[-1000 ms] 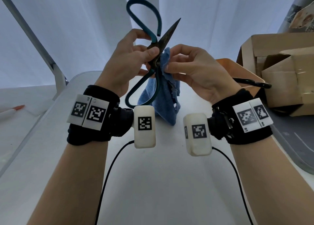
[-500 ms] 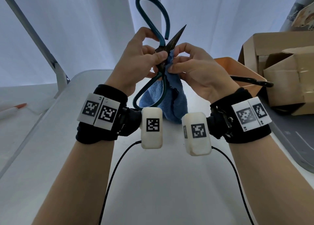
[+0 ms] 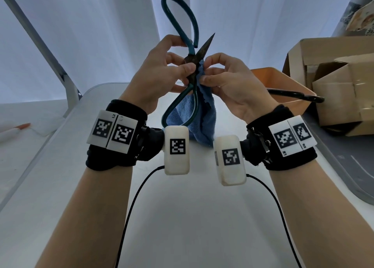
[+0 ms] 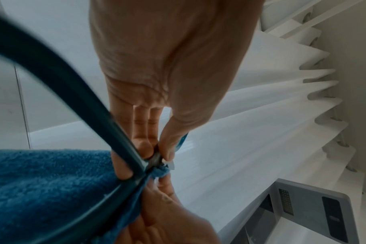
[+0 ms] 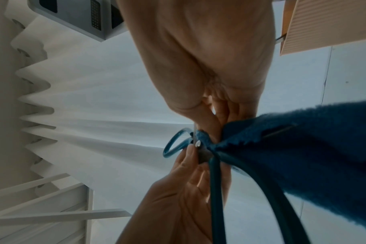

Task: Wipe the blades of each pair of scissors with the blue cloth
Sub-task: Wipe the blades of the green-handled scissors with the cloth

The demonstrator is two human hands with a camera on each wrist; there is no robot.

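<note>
Teal-handled scissors [image 3: 191, 51] are held up above the white table [image 3: 182, 217], spread wide, one dark blade pointing up and right. My left hand [image 3: 162, 75] pinches them at the pivot [image 4: 156, 159] between thumb and fingers. My right hand [image 3: 224, 79] pinches the blue cloth [image 3: 200, 114] against the lower part of the blade, right beside the pivot [image 5: 197, 144]. The rest of the cloth [image 5: 303, 143] hangs down behind the lower handle loop [image 4: 59, 79]. The second blade is hidden by cloth and fingers.
An orange bin [image 3: 283, 85] stands at the right with black scissors [image 3: 295, 96] lying across its rim. Cardboard boxes [image 3: 334, 81] sit beyond it. A grey mat [image 3: 344, 166] covers the right edge. A metal post [image 3: 50, 51] rises at the left.
Both hands have kept their grips. The scissors turned slightly, the top loop tilting left, and the cloth pinch slid down the blade toward the pivot.
</note>
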